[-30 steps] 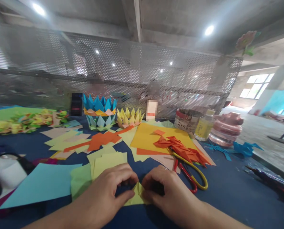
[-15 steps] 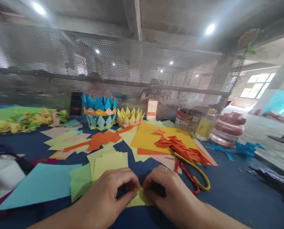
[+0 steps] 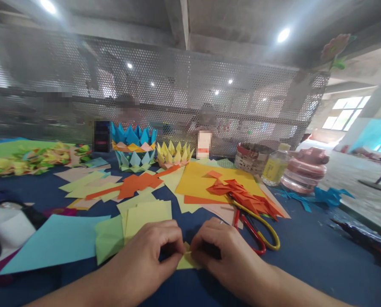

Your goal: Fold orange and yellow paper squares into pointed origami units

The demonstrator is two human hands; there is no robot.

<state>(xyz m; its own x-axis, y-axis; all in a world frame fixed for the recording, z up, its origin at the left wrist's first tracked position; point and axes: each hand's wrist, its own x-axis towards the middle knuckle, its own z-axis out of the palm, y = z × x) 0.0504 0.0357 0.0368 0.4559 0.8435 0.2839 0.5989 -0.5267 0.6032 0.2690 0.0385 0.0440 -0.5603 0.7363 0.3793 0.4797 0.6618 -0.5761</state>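
Note:
Between my two hands, low in the middle of the view, is a small piece of yellow paper (image 3: 188,262) with a folded edge. My left hand (image 3: 155,251) pinches its left side between thumb and fingers. On the opposite side my right hand (image 3: 220,249) does the same, with a ring on one finger. My fingertips cover much of the paper. Just beyond my left hand lie yellow paper squares (image 3: 147,215) and a green square (image 3: 110,238). Scissors (image 3: 259,234) with red and yellow handles rest beside my right hand, near folded orange paper pieces (image 3: 246,196).
Folded paper crowns in blue (image 3: 134,138) and yellow (image 3: 175,154) stand at the back. A woven basket (image 3: 252,157), a bottle (image 3: 275,166) and a pink jug (image 3: 305,170) stand back right. A large light-blue sheet (image 3: 56,243) lies left. A perforated metal panel (image 3: 177,98) rises behind.
The yellow paper's edge now shows folded up between my fingertips. Both hands stay pinched on it, almost in place. The view has shifted slightly.

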